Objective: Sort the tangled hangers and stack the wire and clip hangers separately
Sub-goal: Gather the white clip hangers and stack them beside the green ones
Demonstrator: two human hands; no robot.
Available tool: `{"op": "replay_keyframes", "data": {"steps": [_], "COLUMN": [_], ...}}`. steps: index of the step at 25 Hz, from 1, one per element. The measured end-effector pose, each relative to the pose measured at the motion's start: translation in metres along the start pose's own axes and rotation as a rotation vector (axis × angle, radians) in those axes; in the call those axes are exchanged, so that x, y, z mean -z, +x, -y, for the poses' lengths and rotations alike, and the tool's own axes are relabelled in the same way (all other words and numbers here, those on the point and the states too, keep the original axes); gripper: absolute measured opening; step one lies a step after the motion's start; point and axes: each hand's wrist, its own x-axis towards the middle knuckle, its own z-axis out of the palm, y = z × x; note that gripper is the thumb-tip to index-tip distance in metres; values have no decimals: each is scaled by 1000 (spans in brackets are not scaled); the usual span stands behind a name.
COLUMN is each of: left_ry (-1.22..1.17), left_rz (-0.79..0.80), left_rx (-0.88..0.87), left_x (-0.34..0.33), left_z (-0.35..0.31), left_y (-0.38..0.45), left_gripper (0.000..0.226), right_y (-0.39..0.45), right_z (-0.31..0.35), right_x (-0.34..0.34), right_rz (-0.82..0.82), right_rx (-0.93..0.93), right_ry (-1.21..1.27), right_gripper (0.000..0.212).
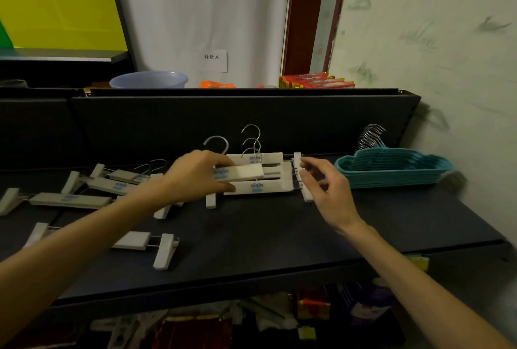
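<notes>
Currently left hand (200, 175) is closed around a white clip hanger (243, 172), thumb under and fingers on top of its bar, holding it just above the stack of clip hangers (263, 180) mid-shelf; its hook (216, 143) sticks up behind the knuckles. Stack bars are aligned, hooks pointing to the back panel, blue logo visible on the front bar. Right hand (326, 189) sits at the stack's right end, fingers loosely spread and curled, fingertips (305, 165) touching or just beside the right-end clips (303, 178); can't tell if it's actually gripping anything. Teal wire hangers (391, 171) are stacked neatly at the far right of the dark shelf (265, 236), chrome hooks bunched at the back, well apart from the clip stack. Unsorted clip hangers (92, 189) lie loose and overlapping on the left side, one more clip hanger (145, 245) lies alone near the front edge, partly under the left forearm. Blue basin (149, 79) and red boxes (316, 81) sit behind the back panel
</notes>
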Motion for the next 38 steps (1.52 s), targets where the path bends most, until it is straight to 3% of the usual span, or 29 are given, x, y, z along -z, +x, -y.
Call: {"op": "replay_keyframes", "data": {"steps": [2, 5, 9, 12, 14, 16, 20, 25, 32, 38], "left_ry": [7, -29, 130, -8, -139, -164, -67, -42, -31, -86], "left_rz": [53, 117, 26, 26, 150, 170, 118, 174, 153, 99], "left_rx": [-69, -88, -159, -112, -89, -121, -163, -158, -82, -78], "left_x": [-17, -36, -35, -25, -22, -23, -23, -26, -33, -38], "left_z": [-12, -22, -12, 12, 22, 28, 36, 39, 46, 50], "left_y": [1, 1, -15, -32, -40, -43, -43, -40, -32, -32], "left_gripper": [51, 60, 75, 74, 56, 28, 26, 18, 13, 15], "right_y": [-2, -9, -20, -25, -24, -24, -22, -26, -17, -11], "right_z": [12, 3, -10, -18, -23, -25, -25, -30, -30, -33], "right_x": [2, 6, 18, 29, 33, 31, 24, 25, 49, 40], "right_rz": [183, 317, 248, 189, 136, 126, 90, 196, 455, 350], "right_rx": [-132, -150, -214, -297, -322, -318, -258, -163, -299, -313], "right_ry": [233, 188, 270, 338, 353, 337, 239, 82, 211, 162], "right_gripper": [39, 22, 19, 19, 18, 17, 18, 19, 27, 27]}}
